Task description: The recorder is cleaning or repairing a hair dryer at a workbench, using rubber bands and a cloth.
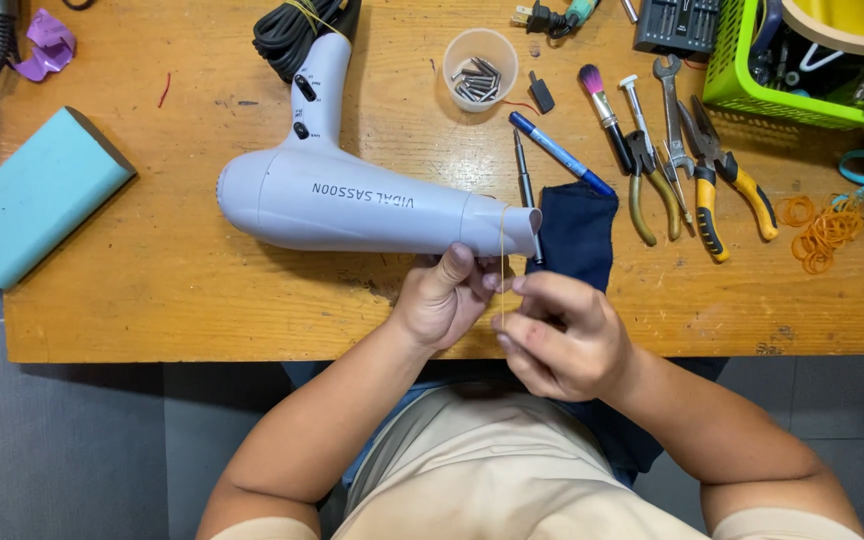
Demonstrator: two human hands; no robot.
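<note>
Wooden table (152, 280): rubber band (501, 262) between both hands' grip, around hairdryer (352, 200) nozzle.

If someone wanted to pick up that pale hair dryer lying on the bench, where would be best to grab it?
Probably the handle: it sticks out from the hair dryer toward the far edge, slim and unobstructed. Come from the far side, since both hands crowd the nozzle.

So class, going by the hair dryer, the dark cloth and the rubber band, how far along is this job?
Done: the dark cloth lies at the nozzle of the hair dryer. In hand: both hands, left and right, stretch a rubber band by the nozzle tip. Left: the band is not yet snug around cloth and nozzle; the cloth looks loose.
</note>
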